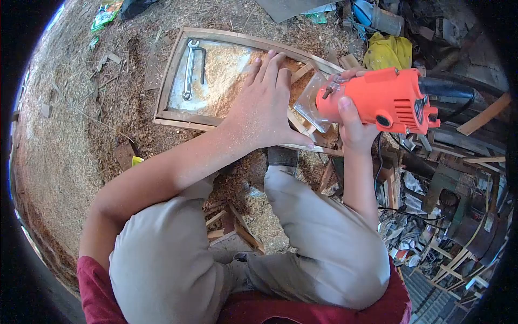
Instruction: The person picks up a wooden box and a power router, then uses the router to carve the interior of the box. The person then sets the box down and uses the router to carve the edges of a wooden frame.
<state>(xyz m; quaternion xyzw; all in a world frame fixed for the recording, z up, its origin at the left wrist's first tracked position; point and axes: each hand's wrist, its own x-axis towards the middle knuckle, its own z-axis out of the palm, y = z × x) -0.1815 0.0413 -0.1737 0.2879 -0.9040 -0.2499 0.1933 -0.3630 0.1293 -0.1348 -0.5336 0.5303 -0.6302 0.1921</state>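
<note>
My right hand (356, 121) is wrapped around an orange trim router (386, 100), which is tilted on its side with its clear base plate (308, 102) facing left. The fingers of my left hand (264, 105) are spread across a shallow wood-framed tray (226, 36), with the thumb near its close edge. Inside the tray lie an open-end wrench (189, 73), a hex key (203, 67) and a heap of sawdust (221, 70). Thin wood strips sit by the router base, partly hidden behind it and my left hand.
Wood shavings (70, 102) cover the ground. A black cord (448, 88) runs from the router's back. On the right are scrap wood pieces (485, 114), a yellow bag (386, 52) and cluttered debris. My bent knees (318, 227) are just below the tray.
</note>
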